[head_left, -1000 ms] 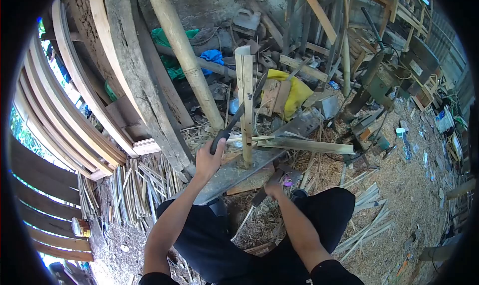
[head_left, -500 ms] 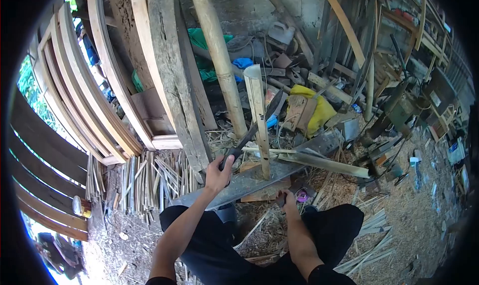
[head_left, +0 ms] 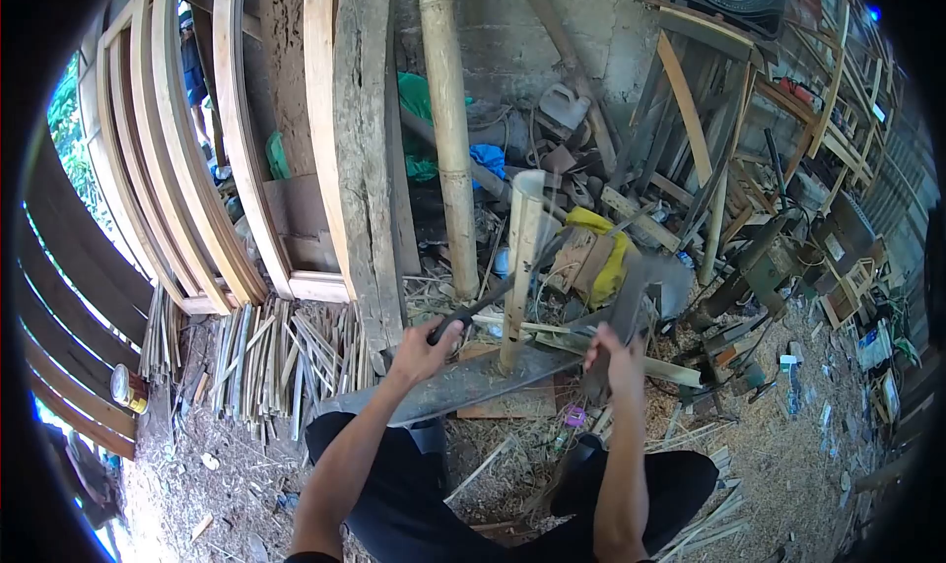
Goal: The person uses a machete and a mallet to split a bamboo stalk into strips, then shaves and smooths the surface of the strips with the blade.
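Observation:
My left hand [head_left: 424, 351] is closed round the dark handle of a machete [head_left: 493, 295]. Its blade slants up to the right and crosses the bamboo piece [head_left: 521, 258], which stands upright on a worn wooden plank [head_left: 443, 391] between my knees. Off to the right of the bamboo, my right hand [head_left: 616, 361] is wrapped round a tool [head_left: 628, 302] smeared by motion. A long dark shape rises from that fist towards a wide greyish end; its exact kind I cannot tell. Behind the hands lies a split bamboo length [head_left: 665, 370].
Bundled thin sticks [head_left: 286, 361] lie at the left, below leaning timber frames [head_left: 232, 169]. A thick bamboo pole [head_left: 448, 139] and an old post [head_left: 365, 169] stand ahead. A yellow sack [head_left: 611, 277] and scrap wood sit behind; shavings cover the ground [head_left: 769, 445].
My right hand has risen from low by the knee, bringing the blurred tool up right of the bamboo. My left hand stays on the machete. The view has shifted slightly.

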`<state>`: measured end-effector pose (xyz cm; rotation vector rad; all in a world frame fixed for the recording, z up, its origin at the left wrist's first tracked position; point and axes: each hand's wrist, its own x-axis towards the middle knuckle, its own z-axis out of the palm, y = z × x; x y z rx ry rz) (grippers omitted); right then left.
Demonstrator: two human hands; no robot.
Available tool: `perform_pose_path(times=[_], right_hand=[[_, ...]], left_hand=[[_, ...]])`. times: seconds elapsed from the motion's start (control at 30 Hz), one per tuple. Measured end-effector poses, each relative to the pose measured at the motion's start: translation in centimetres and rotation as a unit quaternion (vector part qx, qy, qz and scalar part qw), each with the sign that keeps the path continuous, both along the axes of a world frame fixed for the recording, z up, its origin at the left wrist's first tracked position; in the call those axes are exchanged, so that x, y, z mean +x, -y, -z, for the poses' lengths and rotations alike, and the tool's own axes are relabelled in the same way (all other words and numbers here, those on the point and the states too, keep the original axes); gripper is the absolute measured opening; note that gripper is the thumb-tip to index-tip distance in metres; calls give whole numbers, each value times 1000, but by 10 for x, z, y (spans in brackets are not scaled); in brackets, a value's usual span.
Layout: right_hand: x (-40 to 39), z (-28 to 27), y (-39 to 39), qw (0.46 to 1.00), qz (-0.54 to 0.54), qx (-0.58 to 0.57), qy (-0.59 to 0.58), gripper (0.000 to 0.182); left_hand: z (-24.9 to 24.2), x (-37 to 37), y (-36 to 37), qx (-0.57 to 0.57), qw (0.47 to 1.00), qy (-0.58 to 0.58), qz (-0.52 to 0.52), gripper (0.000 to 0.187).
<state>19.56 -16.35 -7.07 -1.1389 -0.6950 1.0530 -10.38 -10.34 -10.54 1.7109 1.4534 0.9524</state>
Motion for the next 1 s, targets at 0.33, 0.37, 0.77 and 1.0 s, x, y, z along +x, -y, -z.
perform_pose_path(times=[0.33,0.37,0.77,1.0], right_hand=[[-12,-61,-58,826,-24,47,561,39],[-10,-19,-60,775,-45,39,630,44],[-10,25,-18,827,-141,-77,539,41],[-19,-82,10,929,-91,-74,352,36]], left_hand=[[-18,-4,8,-32,999,-40,-3,48],[-13,-4,9,58,993,-99,10,47],[6,5,20,84,962,-224,134,47],[8,9,16,68,964,-236,107,50]])
